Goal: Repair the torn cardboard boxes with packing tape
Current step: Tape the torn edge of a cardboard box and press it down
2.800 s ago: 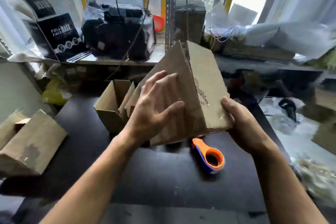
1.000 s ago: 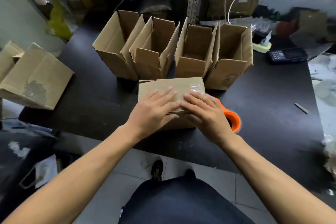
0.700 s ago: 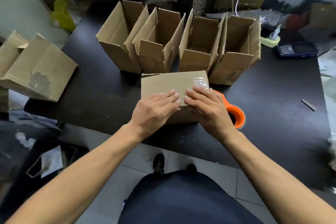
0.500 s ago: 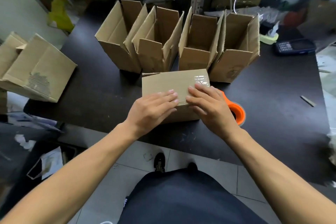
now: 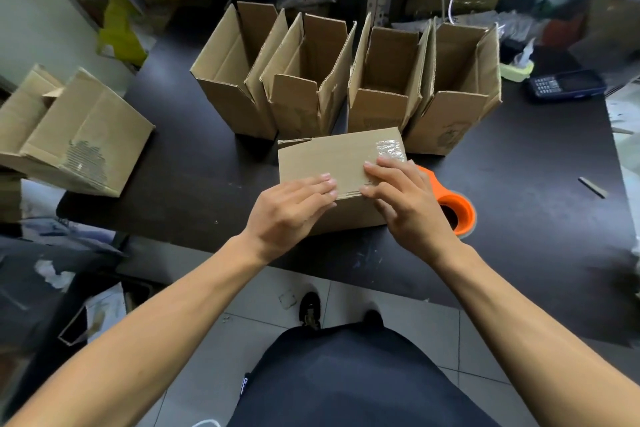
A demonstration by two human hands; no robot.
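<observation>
— Dark tabletop (image 5: 194,166), cluttered shelves behind it, and a row of four open boxes (image 5: 349,80) standing along the back. Which one is being worked on?

— That closed box (image 5: 322,159) lying near the front edge, just in front of the row. It has a patch of clear tape (image 5: 390,148) on its top right corner.

— And the hands?

— Both lie flat on it. The left hand (image 5: 291,211) has its fingers straight, pressing down at the near edge of the top face. The right hand (image 5: 405,198) has its fingers spread over the near edge by the tape, pressing too. Neither is curled round anything.

— How would you expect the box to handle?

— Light, I'd judge, and probably empty. Corrugated board is stiff along its panels but gives at edges and seams, so hard pressure in the middle of a face could bow it. Better to hold it by opposite side walls or corners, palms flat.

— And the tape?

— Thin and slick on top, sticky underneath; it wrinkles easily, as that patch shows. Rubbing it flat from the centre outward should seat it.

— Where's the roll?

— An orange tape dispenser (image 5: 453,208) sits on the table just right of the box, partly behind the right wrist. Another box (image 5: 79,135) with a scuffed, torn face overhangs the table's left end.
</observation>
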